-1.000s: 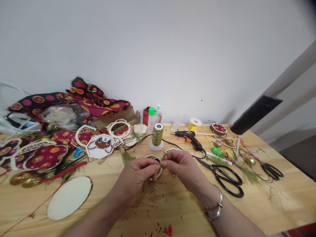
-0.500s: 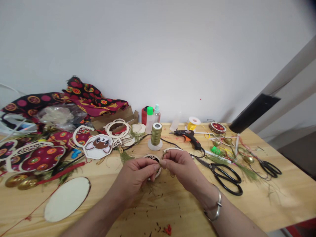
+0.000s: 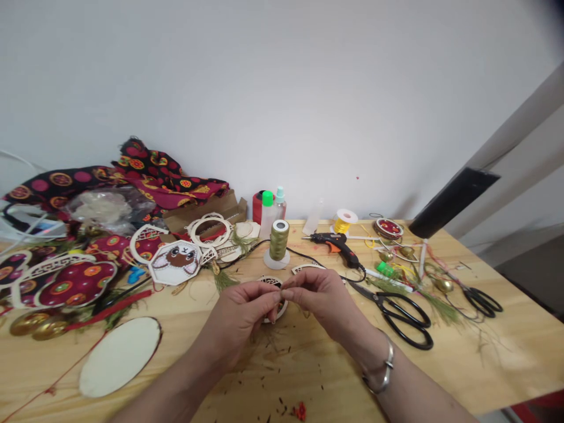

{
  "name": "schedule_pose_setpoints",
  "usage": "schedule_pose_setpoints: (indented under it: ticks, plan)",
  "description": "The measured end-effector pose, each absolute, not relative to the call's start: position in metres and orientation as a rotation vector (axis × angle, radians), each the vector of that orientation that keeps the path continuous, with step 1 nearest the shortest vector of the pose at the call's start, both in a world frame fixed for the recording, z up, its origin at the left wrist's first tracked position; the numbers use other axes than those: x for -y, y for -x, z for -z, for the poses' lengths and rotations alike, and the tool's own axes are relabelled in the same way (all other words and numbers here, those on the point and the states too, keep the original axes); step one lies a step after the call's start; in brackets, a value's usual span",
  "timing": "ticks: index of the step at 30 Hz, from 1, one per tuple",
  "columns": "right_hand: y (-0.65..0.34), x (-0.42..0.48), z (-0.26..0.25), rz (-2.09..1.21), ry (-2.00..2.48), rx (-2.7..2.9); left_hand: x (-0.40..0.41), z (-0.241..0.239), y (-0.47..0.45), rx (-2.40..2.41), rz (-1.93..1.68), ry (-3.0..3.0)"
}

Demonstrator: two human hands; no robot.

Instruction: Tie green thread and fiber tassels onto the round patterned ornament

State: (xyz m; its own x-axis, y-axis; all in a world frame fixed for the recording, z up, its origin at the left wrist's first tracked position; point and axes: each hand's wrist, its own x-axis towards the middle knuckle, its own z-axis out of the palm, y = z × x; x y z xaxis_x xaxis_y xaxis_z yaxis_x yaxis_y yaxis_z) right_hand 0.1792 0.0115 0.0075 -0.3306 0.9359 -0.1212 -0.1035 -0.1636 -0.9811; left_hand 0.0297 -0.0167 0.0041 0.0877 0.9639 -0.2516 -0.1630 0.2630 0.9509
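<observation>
My left hand (image 3: 253, 308) and my right hand (image 3: 315, 296) meet over the table, thumbs and forefingers pinched tip to tip. Between them they grip a thin thread, mostly hidden by the fingers; a faint strand hangs under my right hand. Just behind the fingertips lies a small round fretwork wooden frame (image 3: 272, 281), partly covered by my left hand. Another pale fretwork piece (image 3: 305, 269) shows behind my right hand. Beyond stands an olive thread spool (image 3: 278, 242). Olive fringe strands (image 3: 267, 335) lie below my hands.
Black-handled scissors (image 3: 403, 317) and a glue gun (image 3: 337, 242) lie to the right. A green-capped bottle (image 3: 267, 212) and a yellow spool (image 3: 343, 222) stand behind. At left are an animal-face octagon (image 3: 176, 262), patterned fabric (image 3: 154, 170) and a white oval disc (image 3: 121, 355).
My right hand has shifted slightly left, bringing its fingertips closer against those of my left hand. The thread loop below it shows less clearly. Everything on the table stays in place.
</observation>
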Motion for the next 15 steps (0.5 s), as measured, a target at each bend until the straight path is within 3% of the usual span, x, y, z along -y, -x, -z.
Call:
schedule_pose_setpoints:
  ticks: [15]
  plan:
    - [-0.1849,-0.0136,-0.0104,-1.389,1.191,1.492,0.0156,-0.0110,-0.0275,-1.214,-0.875,-1.005]
